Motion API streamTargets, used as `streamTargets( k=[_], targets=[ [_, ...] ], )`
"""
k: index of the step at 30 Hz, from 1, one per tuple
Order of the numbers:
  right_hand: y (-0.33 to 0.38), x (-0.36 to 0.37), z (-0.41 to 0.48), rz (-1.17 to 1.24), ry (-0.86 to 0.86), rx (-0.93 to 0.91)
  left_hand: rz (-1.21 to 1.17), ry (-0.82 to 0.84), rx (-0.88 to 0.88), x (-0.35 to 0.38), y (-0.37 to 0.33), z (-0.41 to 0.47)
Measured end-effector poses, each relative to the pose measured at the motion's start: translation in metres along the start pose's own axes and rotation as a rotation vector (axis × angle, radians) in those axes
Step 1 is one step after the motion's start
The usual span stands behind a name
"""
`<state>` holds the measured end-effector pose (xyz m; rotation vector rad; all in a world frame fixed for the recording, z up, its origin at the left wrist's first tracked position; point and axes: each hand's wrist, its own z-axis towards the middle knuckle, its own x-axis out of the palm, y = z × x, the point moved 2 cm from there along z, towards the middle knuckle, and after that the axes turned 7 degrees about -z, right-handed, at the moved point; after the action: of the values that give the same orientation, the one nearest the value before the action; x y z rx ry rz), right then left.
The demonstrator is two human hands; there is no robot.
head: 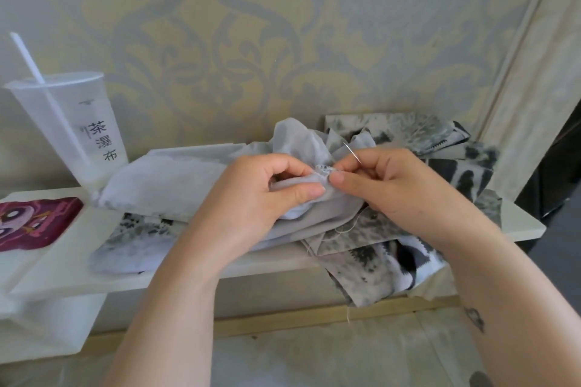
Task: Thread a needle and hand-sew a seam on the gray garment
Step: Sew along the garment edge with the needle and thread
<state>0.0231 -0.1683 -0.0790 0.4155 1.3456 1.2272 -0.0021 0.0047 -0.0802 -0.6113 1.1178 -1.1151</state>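
Note:
The gray garment [176, 179] lies bunched across a white shelf [522, 226] in the middle of the view. My left hand [267, 195] pinches a fold of it between thumb and fingers. Right beside it, my right hand [386, 185] pinches the same fold and holds a thin silver needle [352, 151], whose upper end sticks up and to the left above the fingers. A short row of pale stitches shows on the fold between my two thumbs. A loose white thread [341, 231] trails down under my right hand.
A frosted plastic cup [72, 129] with a straw stands at the left on the shelf. Black-and-white patterned fabric pieces [393, 264] pile up at the right and hang over the shelf edge. A magenta printed patch [31, 223] lies far left. Patterned wallpaper is close behind.

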Motion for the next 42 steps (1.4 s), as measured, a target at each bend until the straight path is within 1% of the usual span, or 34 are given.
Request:
streamTargets(
  k=[6,12,14,16,18,19,20,23,25,30,36,42],
  targets=[
    [0.004,0.002,-0.005,-0.019,-0.016,-0.011,-0.01,-0.021,0.013,0.001,0.0,-0.001],
    [0.016,0.012,-0.01,-0.07,-0.059,-0.013,0.036,-0.112,0.034,0.0,-0.002,-0.017],
    [0.017,0.015,-0.015,-0.086,-0.125,-0.003,0.023,-0.163,0.027,0.004,0.0,-0.022],
    [0.018,0.014,-0.022,-0.052,-0.242,0.018,-0.024,-0.217,0.007,0.006,0.001,-0.027],
    [0.022,0.011,-0.03,0.024,-0.334,-0.009,-0.085,-0.254,-0.006,0.006,0.001,-0.028],
    [0.025,0.01,-0.034,0.029,-0.343,-0.032,-0.112,-0.266,-0.01,0.006,0.001,-0.028],
    [0.028,0.011,-0.037,0.012,-0.322,-0.053,-0.132,-0.274,-0.011,0.006,0.0,-0.027],
    [0.033,0.021,-0.039,-0.087,-0.161,-0.075,-0.163,-0.292,-0.006,0.008,0.0,-0.026],
    [0.032,0.027,-0.037,-0.15,-0.111,-0.068,-0.18,-0.313,-0.004,0.009,0.0,-0.026],
    [0.025,0.033,-0.03,-0.263,-0.151,-0.065,-0.192,-0.312,-0.033,0.01,0.002,-0.025],
    [0.02,0.035,-0.028,-0.32,-0.169,-0.065,-0.227,-0.317,-0.066,0.011,0.003,-0.023],
    [0.019,0.036,-0.027,-0.372,-0.169,-0.054,-0.194,-0.331,-0.069,0.012,0.001,-0.024]
  ],
)
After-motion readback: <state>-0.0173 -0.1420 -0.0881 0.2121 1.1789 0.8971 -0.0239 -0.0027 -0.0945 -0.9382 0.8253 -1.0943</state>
